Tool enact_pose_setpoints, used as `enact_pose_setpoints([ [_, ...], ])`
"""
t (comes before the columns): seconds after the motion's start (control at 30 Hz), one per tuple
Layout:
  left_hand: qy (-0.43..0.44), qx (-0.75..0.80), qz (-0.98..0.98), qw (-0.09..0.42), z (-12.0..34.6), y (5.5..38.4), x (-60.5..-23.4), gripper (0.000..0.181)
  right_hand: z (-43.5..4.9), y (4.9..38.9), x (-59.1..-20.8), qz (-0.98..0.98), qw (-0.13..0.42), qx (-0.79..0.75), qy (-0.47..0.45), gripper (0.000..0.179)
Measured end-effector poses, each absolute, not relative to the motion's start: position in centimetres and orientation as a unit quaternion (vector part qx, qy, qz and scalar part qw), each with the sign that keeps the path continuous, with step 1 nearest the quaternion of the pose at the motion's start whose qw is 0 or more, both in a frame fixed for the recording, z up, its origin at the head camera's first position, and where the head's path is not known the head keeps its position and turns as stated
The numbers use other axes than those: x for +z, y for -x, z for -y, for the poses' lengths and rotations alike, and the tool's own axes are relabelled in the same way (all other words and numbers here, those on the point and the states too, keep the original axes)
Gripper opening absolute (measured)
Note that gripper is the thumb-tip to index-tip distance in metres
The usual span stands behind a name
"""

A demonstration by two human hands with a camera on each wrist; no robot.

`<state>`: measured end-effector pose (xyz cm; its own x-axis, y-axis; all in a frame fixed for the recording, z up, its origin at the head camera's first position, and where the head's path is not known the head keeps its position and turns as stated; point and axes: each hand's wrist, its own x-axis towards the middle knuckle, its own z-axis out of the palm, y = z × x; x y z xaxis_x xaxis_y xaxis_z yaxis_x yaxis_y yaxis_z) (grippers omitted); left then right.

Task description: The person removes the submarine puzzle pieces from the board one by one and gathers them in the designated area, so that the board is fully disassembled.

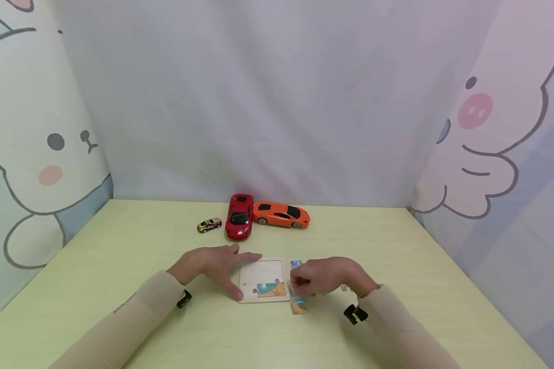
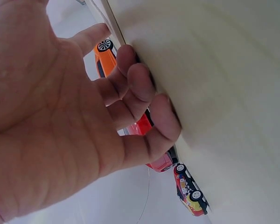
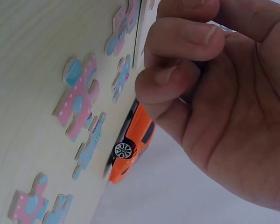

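A square wooden puzzle board [image 1: 264, 270] lies flat on the table, with blue and sandy puzzle pieces [image 1: 277, 292] in its lower right. My left hand [image 1: 214, 265] is spread at the board's left side, its thumb at the near corner and its index finger along the far edge. The other left fingers [image 2: 141, 83] bend loosely by the tabletop. Just right of the board, my right hand [image 1: 320, 277] is over a column of pieces, partly covering them. Its fingers [image 3: 184, 39] are curled; whether a piece is between the fingertips is hidden.
Behind the board sit a red toy car [image 1: 239, 218], an orange toy car [image 1: 281, 215] and a small patterned car [image 1: 210, 225]. Several loose pink and blue pieces [image 3: 79, 100] lie beside my right hand. A pale curtain [image 1: 277, 102] stands behind the table.
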<state>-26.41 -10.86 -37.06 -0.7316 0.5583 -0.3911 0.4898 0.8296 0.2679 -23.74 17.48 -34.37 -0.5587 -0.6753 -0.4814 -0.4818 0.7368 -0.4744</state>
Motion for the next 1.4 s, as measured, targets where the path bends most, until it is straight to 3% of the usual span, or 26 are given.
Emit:
enact_pose_setpoints([
  [1.07,-0.282,0.067,-0.928,0.235,10.9,26.8,-37.1,0.101,-17.3,23.8,-34.8,-0.882,0.318,-0.099,0.334,0.018],
  [1.4,-0.285,0.071,-0.926,0.238,10.9,26.7,-37.0,0.100,-16.5,23.9,-35.2,-0.874,0.290,-0.141,0.364,0.010],
])
